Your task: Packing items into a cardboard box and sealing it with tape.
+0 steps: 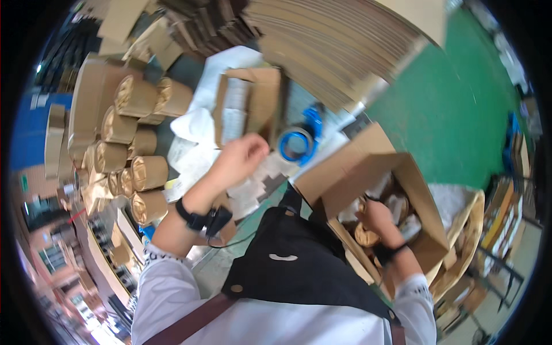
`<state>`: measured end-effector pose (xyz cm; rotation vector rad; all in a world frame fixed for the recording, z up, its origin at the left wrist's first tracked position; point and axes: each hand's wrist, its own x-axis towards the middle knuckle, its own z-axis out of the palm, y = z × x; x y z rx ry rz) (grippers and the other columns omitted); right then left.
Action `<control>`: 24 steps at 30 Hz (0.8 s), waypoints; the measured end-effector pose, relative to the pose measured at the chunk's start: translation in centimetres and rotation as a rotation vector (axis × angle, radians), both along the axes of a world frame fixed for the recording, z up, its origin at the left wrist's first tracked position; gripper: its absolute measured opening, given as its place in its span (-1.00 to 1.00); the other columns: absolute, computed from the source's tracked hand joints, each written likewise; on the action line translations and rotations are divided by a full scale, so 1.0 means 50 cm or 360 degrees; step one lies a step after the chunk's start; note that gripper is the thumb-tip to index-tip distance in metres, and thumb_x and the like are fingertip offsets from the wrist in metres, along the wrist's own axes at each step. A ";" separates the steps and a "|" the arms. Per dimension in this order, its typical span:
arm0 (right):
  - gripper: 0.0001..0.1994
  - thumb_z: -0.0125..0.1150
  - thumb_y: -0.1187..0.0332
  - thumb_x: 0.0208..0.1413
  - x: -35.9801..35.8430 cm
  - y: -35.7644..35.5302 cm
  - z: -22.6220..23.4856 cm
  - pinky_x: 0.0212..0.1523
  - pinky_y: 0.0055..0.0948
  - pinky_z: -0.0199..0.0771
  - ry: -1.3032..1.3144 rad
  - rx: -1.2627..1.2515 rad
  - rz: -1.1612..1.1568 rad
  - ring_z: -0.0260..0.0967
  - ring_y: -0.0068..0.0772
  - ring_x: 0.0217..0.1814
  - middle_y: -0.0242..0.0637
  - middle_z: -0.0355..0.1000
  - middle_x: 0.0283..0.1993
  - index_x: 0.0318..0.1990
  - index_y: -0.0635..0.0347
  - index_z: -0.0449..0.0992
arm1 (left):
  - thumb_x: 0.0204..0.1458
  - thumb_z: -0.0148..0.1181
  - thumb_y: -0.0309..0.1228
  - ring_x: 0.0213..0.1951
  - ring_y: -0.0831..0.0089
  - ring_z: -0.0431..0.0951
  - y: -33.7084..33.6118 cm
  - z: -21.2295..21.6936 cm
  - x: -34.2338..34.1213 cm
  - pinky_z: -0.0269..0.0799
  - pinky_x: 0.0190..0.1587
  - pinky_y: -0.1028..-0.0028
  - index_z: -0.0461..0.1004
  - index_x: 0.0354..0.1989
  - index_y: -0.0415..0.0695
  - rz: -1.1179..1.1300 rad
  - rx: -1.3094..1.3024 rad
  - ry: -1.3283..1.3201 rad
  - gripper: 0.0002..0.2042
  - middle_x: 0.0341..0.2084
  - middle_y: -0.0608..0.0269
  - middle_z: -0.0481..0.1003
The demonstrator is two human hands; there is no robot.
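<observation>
My left hand [240,156] reaches over the worktable, fingers curled, close to a small open cardboard box [248,102] with white packets inside; whether it holds anything is unclear. My right hand [377,218] is down inside a larger open carton [425,195] at my right, resting on brown wrapped pieces and white packets; its grip is hidden. A blue tape dispenser [299,141] with a tape roll lies between the two boxes. Both wrists wear black bands.
Several brown-paper-wrapped rolls [144,135] are piled at the left of the table. A tall stack of flat cardboard sheets [339,40] rises at the back. White paper sheets [192,144] cover the table. Green floor [454,109] lies to the right, with shelves at the far right.
</observation>
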<state>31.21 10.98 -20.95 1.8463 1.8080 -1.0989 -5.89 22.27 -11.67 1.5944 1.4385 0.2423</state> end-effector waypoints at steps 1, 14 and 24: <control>-0.65 0.24 0.09 -0.02 0.022 0.029 0.050 -0.20 -0.19 0.48 0.0007 -0.0089 0.0196 0.47 0.03 -0.21 -0.05 0.51 -0.30 -0.21 0.17 0.53 | 0.03 0.18 -0.39 -0.24 0.22 0.55 0.046 -0.012 -0.030 0.46 -0.20 0.35 0.45 -0.18 -0.25 0.0073 0.0378 0.0463 -0.77 -0.30 0.01 0.52; -0.77 -0.05 0.44 0.03 -0.642 0.537 0.022 0.03 -0.25 0.35 0.0920 0.1759 0.1107 0.31 -0.15 0.08 -0.23 0.39 0.01 -0.15 0.22 0.45 | 0.01 0.04 -0.46 -0.29 0.20 0.52 0.104 -0.182 -0.088 0.52 -0.30 0.31 0.40 -0.27 -0.28 0.0159 0.0757 0.1330 -0.83 -0.34 0.02 0.44; -0.80 0.02 0.28 0.02 -0.688 0.581 0.020 0.00 -0.41 0.15 -0.0252 0.2086 0.2160 0.18 -0.37 0.02 -0.43 0.36 -0.13 -0.22 0.02 0.52 | -0.02 0.05 -0.44 -0.44 0.27 0.54 0.090 -0.206 -0.075 0.51 -0.55 0.41 0.35 -0.27 -0.17 0.0262 0.0818 0.1292 -0.85 -0.36 0.07 0.37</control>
